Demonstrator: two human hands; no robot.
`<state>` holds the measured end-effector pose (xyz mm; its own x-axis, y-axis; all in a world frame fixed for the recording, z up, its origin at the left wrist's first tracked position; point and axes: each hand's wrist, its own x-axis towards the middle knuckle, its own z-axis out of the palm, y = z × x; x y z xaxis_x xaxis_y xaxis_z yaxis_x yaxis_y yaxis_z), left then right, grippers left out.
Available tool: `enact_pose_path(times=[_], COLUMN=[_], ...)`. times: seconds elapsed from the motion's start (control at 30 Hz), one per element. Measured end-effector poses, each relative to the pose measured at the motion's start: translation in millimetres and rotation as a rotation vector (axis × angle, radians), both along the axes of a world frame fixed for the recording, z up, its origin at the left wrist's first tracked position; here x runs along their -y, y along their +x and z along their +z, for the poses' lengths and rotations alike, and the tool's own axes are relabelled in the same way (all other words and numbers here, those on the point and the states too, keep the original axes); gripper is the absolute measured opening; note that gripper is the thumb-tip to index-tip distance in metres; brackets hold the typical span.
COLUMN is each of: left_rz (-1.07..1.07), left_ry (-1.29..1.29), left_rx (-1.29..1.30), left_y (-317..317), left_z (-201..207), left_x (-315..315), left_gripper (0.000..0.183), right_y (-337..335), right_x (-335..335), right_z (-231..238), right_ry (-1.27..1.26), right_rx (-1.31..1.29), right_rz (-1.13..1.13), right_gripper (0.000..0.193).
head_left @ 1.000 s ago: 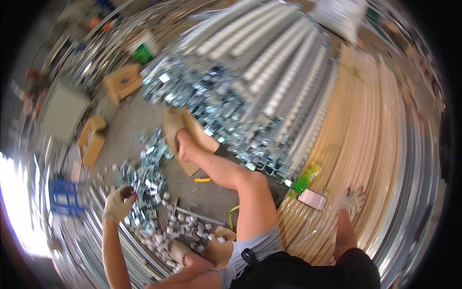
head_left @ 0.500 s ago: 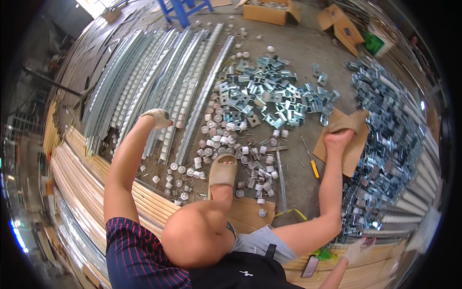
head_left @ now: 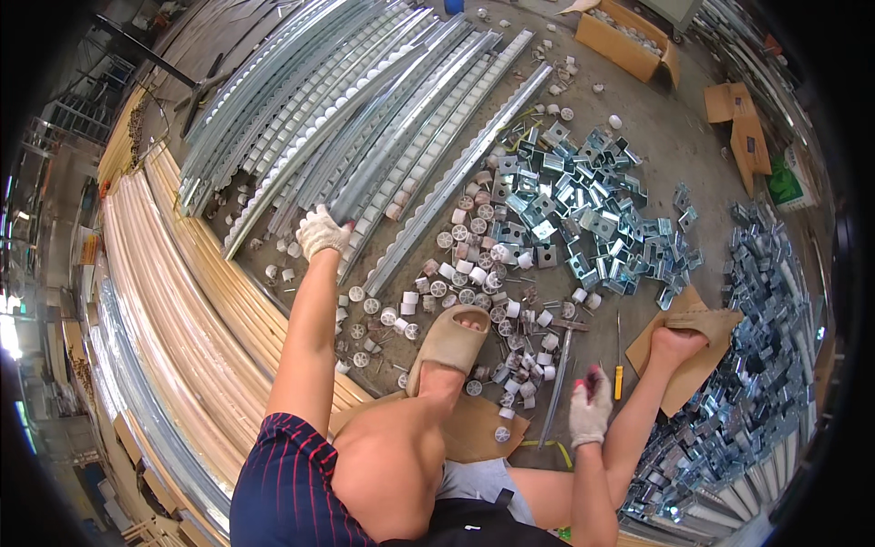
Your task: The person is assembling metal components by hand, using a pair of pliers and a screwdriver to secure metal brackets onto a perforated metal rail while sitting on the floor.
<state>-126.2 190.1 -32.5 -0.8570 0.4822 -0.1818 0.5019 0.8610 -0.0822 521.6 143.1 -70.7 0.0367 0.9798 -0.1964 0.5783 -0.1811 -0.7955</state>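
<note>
My left hand (head_left: 323, 233), in a white knit glove, is closed on the near end of a grey metal rail (head_left: 383, 159). That rail lies among several long rails, some lined with white rollers. My right hand (head_left: 591, 410), gloved with reddish bare fingertips, hovers beside my right shin. Its thumb and fingers are apart and hold nothing. Nearest to it are a screwdriver (head_left: 619, 383) with a yellow handle and a hammer (head_left: 558, 378) with a metal handle. Loose white rollers (head_left: 478, 273) lie scattered between the rails and a heap of bent metal brackets (head_left: 583, 210).
A bigger bracket pile (head_left: 756, 365) runs along the right. Cardboard boxes (head_left: 620, 50) stand at the back right. Long tan strips (head_left: 173, 319) lie at the left. My sandalled foot (head_left: 451, 342) is among the rollers; the other rests on a cardboard piece (head_left: 684, 392).
My left hand has moved to the rail end and closed on it. My right hand has come up from the lower right to beside my shin. The view has shifted.
</note>
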Motion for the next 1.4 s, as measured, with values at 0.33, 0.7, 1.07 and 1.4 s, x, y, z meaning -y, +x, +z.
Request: enact_pose_path(times=[0.33,0.7,1.07,1.4], left_rz=[-0.159,-0.206,-0.296,-0.130], left_ry=[0.250,0.258,0.266,-0.506], left_rx=[0.352,0.398,0.368,0.642], left_y=[-2,88,127,80], left_z=[15,114,67,53], left_x=[2,9,302,384], left_gripper=[0.089,0.070,0.043,0.063], right_y=[-66,-70,-161,-220], right_x=[8,26,-88,-74], right_z=[34,27,56,33], right_ry=[-0.075,0.011,-0.068,-0.492], right_rx=[0.239,0.357,-0.717,-1.321], right_rz=[0.098,-0.072,-0.061,-0.366], right_gripper=[0.048,0.051,0.049,0.050])
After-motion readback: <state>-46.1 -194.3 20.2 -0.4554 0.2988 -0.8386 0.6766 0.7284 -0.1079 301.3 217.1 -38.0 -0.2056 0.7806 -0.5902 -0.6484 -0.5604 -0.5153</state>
